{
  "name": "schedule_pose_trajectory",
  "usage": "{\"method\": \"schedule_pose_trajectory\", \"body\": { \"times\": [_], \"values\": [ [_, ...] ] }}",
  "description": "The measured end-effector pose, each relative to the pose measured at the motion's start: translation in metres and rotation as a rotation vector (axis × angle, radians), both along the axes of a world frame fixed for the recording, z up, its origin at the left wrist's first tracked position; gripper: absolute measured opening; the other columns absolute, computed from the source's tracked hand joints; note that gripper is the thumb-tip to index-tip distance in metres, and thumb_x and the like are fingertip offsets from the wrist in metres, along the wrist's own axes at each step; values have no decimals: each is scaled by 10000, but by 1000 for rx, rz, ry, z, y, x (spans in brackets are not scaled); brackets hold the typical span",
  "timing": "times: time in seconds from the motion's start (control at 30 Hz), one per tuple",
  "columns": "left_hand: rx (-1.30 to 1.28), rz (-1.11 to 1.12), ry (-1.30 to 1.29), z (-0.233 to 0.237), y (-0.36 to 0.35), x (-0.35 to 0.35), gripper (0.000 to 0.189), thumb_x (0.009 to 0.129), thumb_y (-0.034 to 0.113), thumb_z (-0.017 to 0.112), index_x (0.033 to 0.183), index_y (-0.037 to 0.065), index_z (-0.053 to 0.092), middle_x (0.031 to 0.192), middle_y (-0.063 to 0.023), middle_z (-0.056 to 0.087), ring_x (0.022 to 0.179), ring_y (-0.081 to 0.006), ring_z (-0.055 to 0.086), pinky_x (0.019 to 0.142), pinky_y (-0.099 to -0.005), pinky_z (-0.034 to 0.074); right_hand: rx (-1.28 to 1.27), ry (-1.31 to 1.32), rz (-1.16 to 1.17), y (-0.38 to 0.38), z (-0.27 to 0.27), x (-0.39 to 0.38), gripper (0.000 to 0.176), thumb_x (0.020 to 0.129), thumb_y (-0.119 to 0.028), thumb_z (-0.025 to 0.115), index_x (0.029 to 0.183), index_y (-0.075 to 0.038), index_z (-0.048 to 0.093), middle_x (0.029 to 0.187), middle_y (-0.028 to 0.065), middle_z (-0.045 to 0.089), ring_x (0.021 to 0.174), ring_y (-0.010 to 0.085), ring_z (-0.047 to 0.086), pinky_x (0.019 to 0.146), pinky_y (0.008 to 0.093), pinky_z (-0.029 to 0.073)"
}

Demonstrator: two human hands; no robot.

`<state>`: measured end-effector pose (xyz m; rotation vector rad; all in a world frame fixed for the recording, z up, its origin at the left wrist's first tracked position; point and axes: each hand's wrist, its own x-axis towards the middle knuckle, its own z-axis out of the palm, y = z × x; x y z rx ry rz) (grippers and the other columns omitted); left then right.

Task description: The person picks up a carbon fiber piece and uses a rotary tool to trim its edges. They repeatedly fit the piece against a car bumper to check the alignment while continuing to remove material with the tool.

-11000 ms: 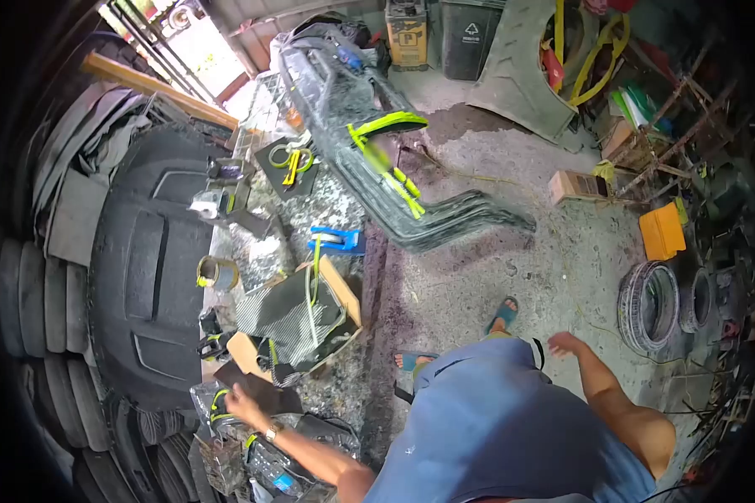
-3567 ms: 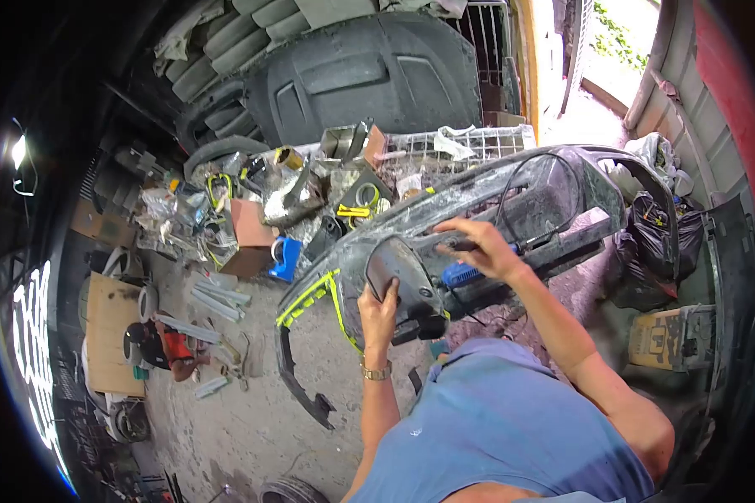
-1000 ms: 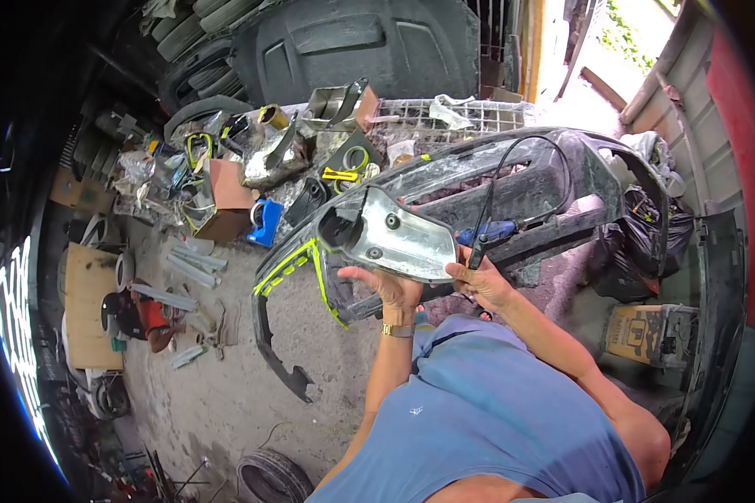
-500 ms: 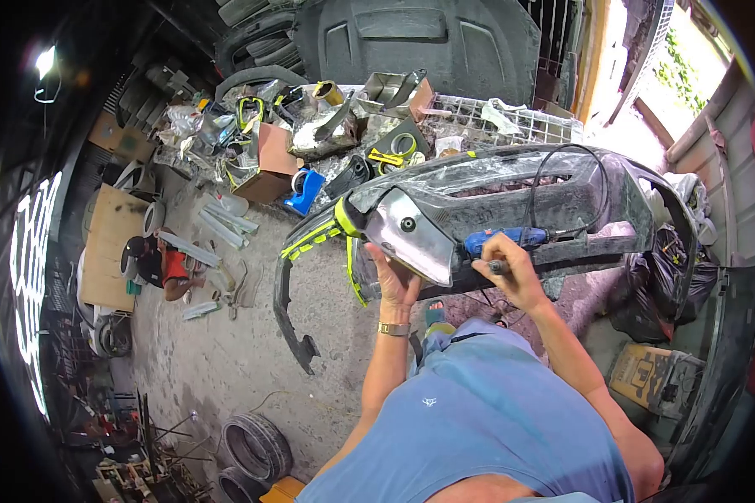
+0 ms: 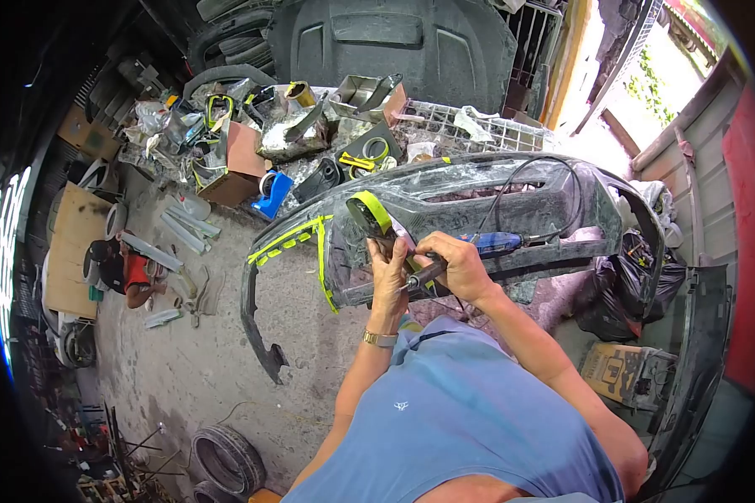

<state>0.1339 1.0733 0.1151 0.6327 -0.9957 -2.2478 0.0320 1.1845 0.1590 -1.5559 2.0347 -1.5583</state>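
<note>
My left hand (image 5: 387, 279), with a watch at the wrist, is closed on a dark part (image 5: 363, 220) edged with yellow-green tape, tilted up on its side. Close on its right, my right hand (image 5: 455, 267) grips a dark handpiece (image 5: 429, 272) whose thin tip points left, beside my left fingers. Behind my hands lies a large grey-black car bumper (image 5: 512, 197) with yellow-green tape on its left end. On the bumper rests a blue rotary tool (image 5: 497, 242) with a black flexible cable looping over it.
Beyond the bumper, a cluttered bench holds a blue tape dispenser (image 5: 272, 194), a cardboard box (image 5: 236, 159) and tape rolls. A person (image 5: 124, 270) crouches at left by long pale pieces. Black bags (image 5: 608, 298) and a carton (image 5: 617, 369) lie at right; tires (image 5: 228, 459) at lower left.
My left hand has turned the taped part up on its side, hiding its silvery face. My right hand has moved left with the handpiece, close to my left hand. The whole view has shifted.
</note>
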Motion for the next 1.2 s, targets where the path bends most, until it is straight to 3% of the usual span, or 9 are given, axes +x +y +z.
{"method": "schedule_pose_trajectory", "body": {
  "times": [0.37,0.63,0.8,0.9,1.0,1.03,1.07,1.17,1.2],
  "values": [
    [-4,0,-34,6,-15,-14,800,848,206,794,1452,56,291,1148,-37,544,978,-117,550,809,-250,476,7,262,-30,-22,-12,0,175,758,-27,671,873,-29,539,786,113,544,677,319,612,598,386,483],
    [169,78,-58,-3,-47,-32,793,852,340,782,1475,188,316,1118,15,540,955,-120,519,806,-312,452,42,323,195,9,-16,-8,229,725,12,705,841,-35,513,712,82,549,607,263,603,534,351,453],
    [226,97,-11,-12,-85,-35,719,856,459,744,1412,193,374,1171,12,561,1066,-161,550,879,-351,479,198,21,199,60,-8,-4,239,739,-14,734,844,-46,521,699,46,537,587,184,575,549,312,457],
    [219,22,45,-30,-112,-28,696,849,520,720,1368,167,420,1197,-2,575,1079,-174,564,908,-372,486,206,-196,42,95,-19,-14,198,760,47,698,869,-39,558,880,55,586,745,137,592,647,255,463],
    [252,-30,-8,-25,-113,-13,506,888,527,660,1226,159,583,1178,18,622,1086,-134,566,945,-348,454,24,-48,-96,114,-22,-41,183,785,85,659,898,-49,604,999,51,620,742,83,537,663,214,417],
    [195,-57,-30,3,-98,-8,551,893,559,625,1264,155,568,1225,18,617,1132,-151,554,1009,-356,413,122,-348,-151,130,-19,-46,146,819,41,668,923,-51,621,984,32,625,719,50,511,649,209,400],
    [243,-40,37,-2,-93,-9,487,866,549,652,1123,136,631,1002,24,684,914,-123,628,862,-325,516,146,-427,-174,141,-9,-51,116,840,14,668,927,-44,619,975,25,626,719,42,510,648,212,400],
    [165,-135,-32,-8,-80,-2,788,855,701,524,1394,127,491,1327,-27,581,1217,-204,529,1074,-411,392,116,-438,-181,146,-12,-76,90,880,-50,671,938,-18,610,933,16,618,712,40,513,643,211,399],
    [181,-185,-28,-12,-77,2,819,840,720,523,1404,127,481,1347,-29,565,1237,-216,513,1081,-423,383,69,-365,-162,135,-12,-84,90,883,-37,663,940,-9,598,870,11,600,694,57,518,645,225,407]
  ]
}}
